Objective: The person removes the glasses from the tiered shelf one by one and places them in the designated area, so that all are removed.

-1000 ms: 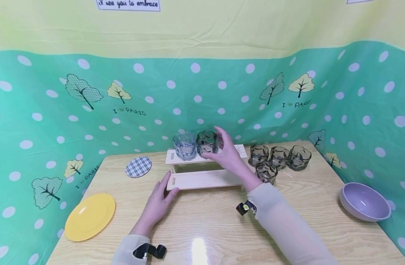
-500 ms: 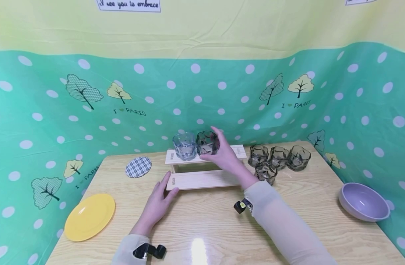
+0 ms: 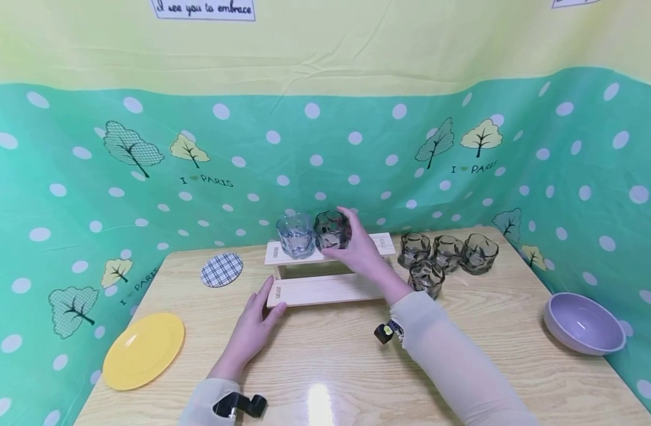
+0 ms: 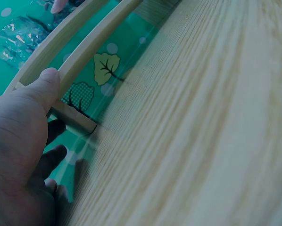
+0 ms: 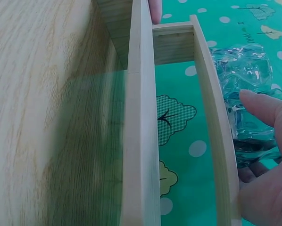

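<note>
A two-step wooden rack (image 3: 325, 289) stands near the back of the table. On its upper step, a bluish clear glass (image 3: 296, 238) sits at the left with a dark grey glass (image 3: 329, 231) close beside it. My right hand (image 3: 361, 251) grips the grey glass from its right side, thumb in front and fingers behind. The right wrist view shows the right thumb (image 5: 261, 104) against the glass. My left hand (image 3: 253, 328) holds the left end of the lower step. In the left wrist view, the left thumb (image 4: 45, 87) lies on the rack's edge, with the other fingers partly in shadow.
Several grey glasses (image 3: 480, 254) stand grouped right of the rack, close to my right forearm. A purple bowl (image 3: 583, 325) is at the right edge. A checked round coaster (image 3: 222, 270) and a yellow plate (image 3: 144, 350) lie to the left. Printed cloth hangs behind.
My right hand has shifted slightly left and closed in on the grey glass. The left hand stays on the rack, and both glasses on the upper step stay in place.
</note>
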Action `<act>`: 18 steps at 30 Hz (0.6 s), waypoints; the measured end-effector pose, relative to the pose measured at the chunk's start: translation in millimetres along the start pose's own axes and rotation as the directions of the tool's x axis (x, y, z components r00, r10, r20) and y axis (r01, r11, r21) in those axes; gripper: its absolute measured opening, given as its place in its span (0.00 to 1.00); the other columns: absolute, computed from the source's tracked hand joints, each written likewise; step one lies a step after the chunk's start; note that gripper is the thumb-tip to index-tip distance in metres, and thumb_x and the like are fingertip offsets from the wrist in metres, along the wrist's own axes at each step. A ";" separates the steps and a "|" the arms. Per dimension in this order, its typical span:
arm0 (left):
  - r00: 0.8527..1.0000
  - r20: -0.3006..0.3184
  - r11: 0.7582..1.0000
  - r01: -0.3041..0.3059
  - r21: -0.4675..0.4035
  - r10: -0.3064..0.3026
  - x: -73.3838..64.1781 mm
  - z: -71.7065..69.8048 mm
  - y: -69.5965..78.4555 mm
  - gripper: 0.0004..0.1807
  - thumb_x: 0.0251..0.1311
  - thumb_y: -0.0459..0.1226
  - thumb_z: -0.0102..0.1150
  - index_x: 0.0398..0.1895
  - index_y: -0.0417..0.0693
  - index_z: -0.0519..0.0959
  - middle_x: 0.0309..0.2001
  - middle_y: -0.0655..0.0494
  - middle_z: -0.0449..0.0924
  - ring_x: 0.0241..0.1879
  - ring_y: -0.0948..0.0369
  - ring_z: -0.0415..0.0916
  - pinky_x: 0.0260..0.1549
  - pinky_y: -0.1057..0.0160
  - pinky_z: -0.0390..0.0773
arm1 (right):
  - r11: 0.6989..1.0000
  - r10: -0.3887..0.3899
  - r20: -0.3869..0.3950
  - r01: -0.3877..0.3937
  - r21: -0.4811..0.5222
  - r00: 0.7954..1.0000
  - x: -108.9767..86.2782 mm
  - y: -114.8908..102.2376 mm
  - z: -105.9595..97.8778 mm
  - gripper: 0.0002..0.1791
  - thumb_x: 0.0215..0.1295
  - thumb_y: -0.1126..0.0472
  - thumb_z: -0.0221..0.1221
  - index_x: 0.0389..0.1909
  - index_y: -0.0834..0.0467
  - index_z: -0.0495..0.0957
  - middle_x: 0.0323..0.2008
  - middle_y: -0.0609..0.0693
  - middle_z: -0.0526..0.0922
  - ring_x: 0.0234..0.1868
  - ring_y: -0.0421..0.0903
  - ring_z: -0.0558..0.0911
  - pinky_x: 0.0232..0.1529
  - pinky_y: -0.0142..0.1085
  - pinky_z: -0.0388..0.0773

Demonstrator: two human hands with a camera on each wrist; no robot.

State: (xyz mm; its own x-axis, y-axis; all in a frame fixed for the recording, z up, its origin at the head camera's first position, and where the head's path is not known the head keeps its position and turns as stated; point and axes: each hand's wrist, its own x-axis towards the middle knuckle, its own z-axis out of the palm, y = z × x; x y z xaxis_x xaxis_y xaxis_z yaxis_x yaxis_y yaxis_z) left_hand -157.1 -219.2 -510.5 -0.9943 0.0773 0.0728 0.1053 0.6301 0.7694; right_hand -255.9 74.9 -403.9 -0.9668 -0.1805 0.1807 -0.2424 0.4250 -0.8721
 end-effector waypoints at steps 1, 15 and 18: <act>1.000 0.000 1.000 -0.001 0.000 0.001 0.1 0.1 -0.3 0.46 0.81 0.60 0.58 0.92 0.59 0.53 0.84 0.32 0.57 0.83 0.27 0.46 0.78 0.24 0.51 | 1.000 0.002 0.000 -0.002 -0.001 1.000 -0.1 -0.2 0.1 0.63 0.61 0.56 0.83 0.90 0.39 0.52 0.86 0.58 0.60 0.81 0.66 0.66 0.77 0.68 0.65; 1.000 0.006 1.000 0.003 -0.001 -0.003 -0.2 -0.1 -1.1 0.46 0.81 0.60 0.57 0.92 0.60 0.52 0.85 0.36 0.57 0.84 0.28 0.43 0.78 0.24 0.49 | 1.000 -0.011 -0.018 0.011 -0.023 1.000 0.4 0.0 2.3 0.61 0.61 0.57 0.83 0.89 0.42 0.54 0.82 0.59 0.66 0.78 0.66 0.70 0.76 0.67 0.69; 1.000 0.008 1.000 0.002 -0.003 -0.002 0.0 -0.1 -0.8 0.45 0.81 0.60 0.58 0.92 0.60 0.52 0.85 0.36 0.57 0.84 0.28 0.43 0.79 0.25 0.49 | 1.000 -0.009 -0.023 0.008 -0.028 1.000 0.4 0.0 2.4 0.61 0.61 0.56 0.83 0.88 0.41 0.55 0.82 0.58 0.67 0.78 0.65 0.71 0.75 0.67 0.70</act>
State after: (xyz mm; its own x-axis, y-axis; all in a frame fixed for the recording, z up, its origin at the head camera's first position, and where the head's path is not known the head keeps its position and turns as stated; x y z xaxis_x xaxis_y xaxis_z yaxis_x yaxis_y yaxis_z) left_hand -157.2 -219.8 -511.0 -0.9944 0.0821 0.0667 0.1036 0.6276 0.7716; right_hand -256.1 72.7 -404.9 -0.9662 -0.1636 0.1993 -0.2527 0.4480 -0.8576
